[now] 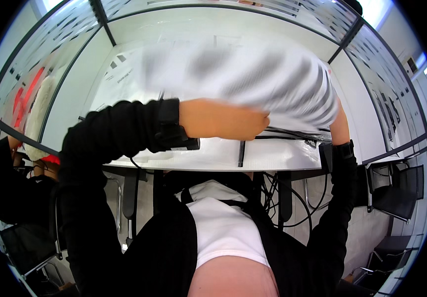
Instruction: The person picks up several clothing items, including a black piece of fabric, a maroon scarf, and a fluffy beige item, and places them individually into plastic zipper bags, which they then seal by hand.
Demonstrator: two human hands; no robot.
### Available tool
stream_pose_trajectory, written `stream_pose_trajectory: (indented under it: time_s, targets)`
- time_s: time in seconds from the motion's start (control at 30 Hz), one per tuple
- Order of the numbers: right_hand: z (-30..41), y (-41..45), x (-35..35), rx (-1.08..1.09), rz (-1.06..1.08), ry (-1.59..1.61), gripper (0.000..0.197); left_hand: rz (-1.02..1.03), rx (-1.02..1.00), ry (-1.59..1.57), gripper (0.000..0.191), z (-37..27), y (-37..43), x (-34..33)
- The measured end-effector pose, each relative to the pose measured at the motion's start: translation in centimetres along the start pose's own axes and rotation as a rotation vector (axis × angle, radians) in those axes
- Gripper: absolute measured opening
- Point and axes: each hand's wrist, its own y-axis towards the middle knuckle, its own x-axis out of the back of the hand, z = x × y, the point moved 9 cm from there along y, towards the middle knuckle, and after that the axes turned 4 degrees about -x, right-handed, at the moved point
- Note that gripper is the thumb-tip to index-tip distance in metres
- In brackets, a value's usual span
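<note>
A white sheet-like item (243,74) with grey bands is raised over the desk, blurred by motion. Whether it is cloth or plastic I cannot tell. My left hand (228,120) reaches across from the left, its fingers curled at the sheet's lower edge and seemingly gripping it. At the right end, my right hand (340,122) goes behind the sheet, so its fingers are mostly hidden. Under the sheet's front edge, thin black rods or cables (284,136) lie on the white desk (206,156). A black strip (241,154) points toward the desk's front edge.
Crumpled clear plastic (312,144) lies at the desk's right. White packaging with writing (119,72) is at back left. Framed partition panels (350,74) enclose the desk. Black cables (306,208) hang below. A chair (395,196) stands right; another person (17,178) is at left.
</note>
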Motion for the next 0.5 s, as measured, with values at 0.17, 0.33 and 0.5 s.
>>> stream_pose_trajectory:
  time_s: [0.17,0.33,0.5]
  targets:
    - [-1.0,-2.7,2.1,0.003,-0.155,-0.238,0.065,0.049,-0.025,-0.153,0.024,1.1,1.1,-1.8]
    - [1.2,-3.9,-2.9,0.329,0.060,-0.566,0.084,0.111,-0.043,-0.319,0.020,3.8,3.1,-1.2]
    - [1.6,-6.8,-1.7,0.298,-0.155,-0.682,0.071,0.154,-0.141,-0.465,0.018,4.8,7.0,-1.9]
